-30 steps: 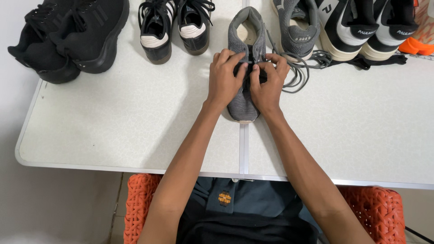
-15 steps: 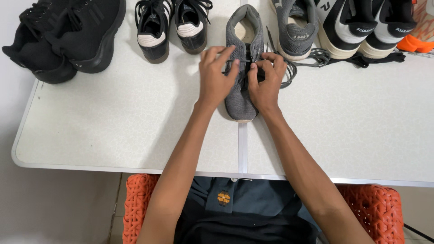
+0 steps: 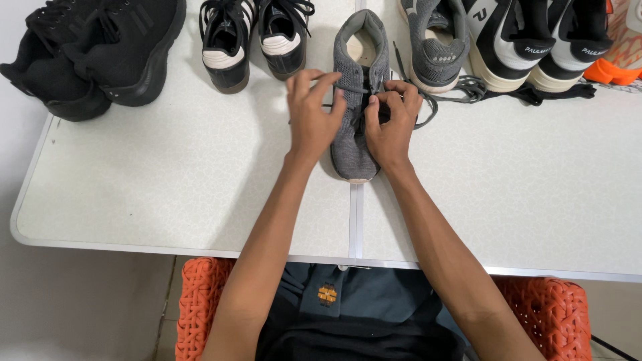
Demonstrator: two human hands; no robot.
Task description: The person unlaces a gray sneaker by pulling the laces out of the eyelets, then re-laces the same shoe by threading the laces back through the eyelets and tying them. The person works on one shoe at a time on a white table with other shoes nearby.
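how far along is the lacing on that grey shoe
Done: the grey shoe stands on the white table, toe toward the person, laces threaded up its front. In hand: left hand and right hand pinch the dark laces near the tongue. Left: no bow or knot shows; loose ends trail right.

We see a shoe standing mid-table, toe toward us, over the seam. Our left hand lies against its left side, our right hand against its right, both on the laces. Behind it runs a row of shoes: a bulky pair far left, a smaller pair beside it, its mate right, then more. A chair sits below the near edge.
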